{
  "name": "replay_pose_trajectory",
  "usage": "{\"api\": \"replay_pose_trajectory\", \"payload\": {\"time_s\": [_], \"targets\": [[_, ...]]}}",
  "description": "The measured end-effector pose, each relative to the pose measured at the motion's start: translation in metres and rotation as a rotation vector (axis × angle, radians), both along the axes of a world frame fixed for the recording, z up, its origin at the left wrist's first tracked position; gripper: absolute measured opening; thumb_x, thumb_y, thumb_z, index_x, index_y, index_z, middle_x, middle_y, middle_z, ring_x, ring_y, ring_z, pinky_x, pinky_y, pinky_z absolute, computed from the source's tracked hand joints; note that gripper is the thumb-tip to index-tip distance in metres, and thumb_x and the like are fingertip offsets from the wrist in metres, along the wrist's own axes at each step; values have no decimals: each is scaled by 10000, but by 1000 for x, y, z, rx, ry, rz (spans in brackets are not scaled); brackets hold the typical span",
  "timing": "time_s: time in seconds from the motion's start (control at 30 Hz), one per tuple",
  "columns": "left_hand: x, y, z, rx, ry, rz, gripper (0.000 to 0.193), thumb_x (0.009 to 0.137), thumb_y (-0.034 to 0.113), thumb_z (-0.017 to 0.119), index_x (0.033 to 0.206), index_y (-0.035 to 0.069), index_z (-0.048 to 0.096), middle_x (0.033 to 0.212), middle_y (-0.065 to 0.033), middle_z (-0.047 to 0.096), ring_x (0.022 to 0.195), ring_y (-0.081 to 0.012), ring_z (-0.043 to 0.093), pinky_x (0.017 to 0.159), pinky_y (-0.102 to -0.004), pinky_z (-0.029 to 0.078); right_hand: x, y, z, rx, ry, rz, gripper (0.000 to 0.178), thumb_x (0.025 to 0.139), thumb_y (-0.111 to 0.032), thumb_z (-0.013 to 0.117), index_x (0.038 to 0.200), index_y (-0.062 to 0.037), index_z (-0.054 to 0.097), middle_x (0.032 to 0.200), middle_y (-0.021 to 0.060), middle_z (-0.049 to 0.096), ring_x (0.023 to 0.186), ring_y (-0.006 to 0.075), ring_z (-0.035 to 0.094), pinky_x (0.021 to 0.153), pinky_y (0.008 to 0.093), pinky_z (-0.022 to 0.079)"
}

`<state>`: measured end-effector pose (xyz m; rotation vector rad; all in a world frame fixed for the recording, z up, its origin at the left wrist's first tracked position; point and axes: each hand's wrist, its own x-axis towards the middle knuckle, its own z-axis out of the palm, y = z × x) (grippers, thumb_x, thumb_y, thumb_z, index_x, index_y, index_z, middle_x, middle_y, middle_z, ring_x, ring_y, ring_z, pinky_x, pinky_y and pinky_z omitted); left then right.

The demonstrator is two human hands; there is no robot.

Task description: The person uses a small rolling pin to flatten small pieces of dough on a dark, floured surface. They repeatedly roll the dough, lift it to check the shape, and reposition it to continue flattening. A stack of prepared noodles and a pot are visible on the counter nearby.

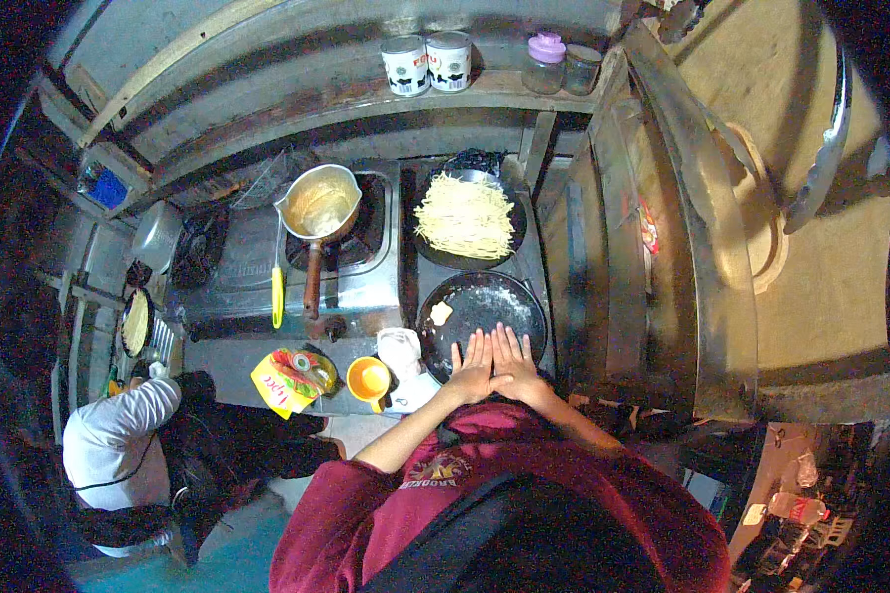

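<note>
Side by side, my left hand [475, 370] and my right hand [517, 362] lie with fingers stretched out over the near part of a round black tray [457, 287]. Their thumbs cross or touch. Whatever is under the palms, if anything, is hidden. A small pale lump of dough [441, 313] sits on the tray's left side, and white powder, looking like flour, is scattered over its far half. Just beyond stands another dark round tray, heaped with thin pale strips [465, 217] like cut noodles or dough.
Left of the trays is a stove [235, 257] with a long-handled saucepan [321, 204] and a yellow-green-handled utensil [277, 298]. Nearer are an orange cup [369, 380], a white cloth-like bundle [400, 351] and a yellow-red packet [289, 383]. Another person [119, 445] is at lower left.
</note>
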<state>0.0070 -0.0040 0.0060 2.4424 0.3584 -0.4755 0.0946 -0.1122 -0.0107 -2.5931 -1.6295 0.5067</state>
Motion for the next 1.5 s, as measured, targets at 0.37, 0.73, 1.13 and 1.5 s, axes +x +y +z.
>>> {"api": "replay_pose_trajectory", "payload": {"time_s": [0.37,0.73,1.13,1.5], "targets": [[13,13,-13,148,-176,163,1065,722,754,300,1381,-37,24,1455,-206,-29,1355,-325,-14,1010,-599,-43,24,24,-14,173,-160,-118,789,781,-365,459,1361,63,138,1448,221,65,1346,341,93,1058,524,83],[6,10,-9,179,-142,215,1069,728,715,388,1382,-31,-8,1452,-213,-35,1355,-321,-16,1049,-530,11,22,18,5,109,-66,-167,894,734,-390,560,1351,87,123,1435,245,83,1339,362,92,1075,482,93],[2,10,5,-18,-108,33,1033,754,711,338,1383,-21,-28,1452,-212,-48,1353,-329,-43,1004,-596,-76,2,11,4,59,35,9,730,805,-291,463,1392,-18,124,1453,210,37,1347,361,39,1044,558,42],[15,23,-13,71,-174,110,1066,733,746,317,1379,-47,17,1445,-233,-37,1353,-322,-56,1045,-522,-51,14,31,5,96,-21,-112,729,792,-306,448,1383,-7,146,1455,199,48,1348,357,12,1037,574,-12]]}}
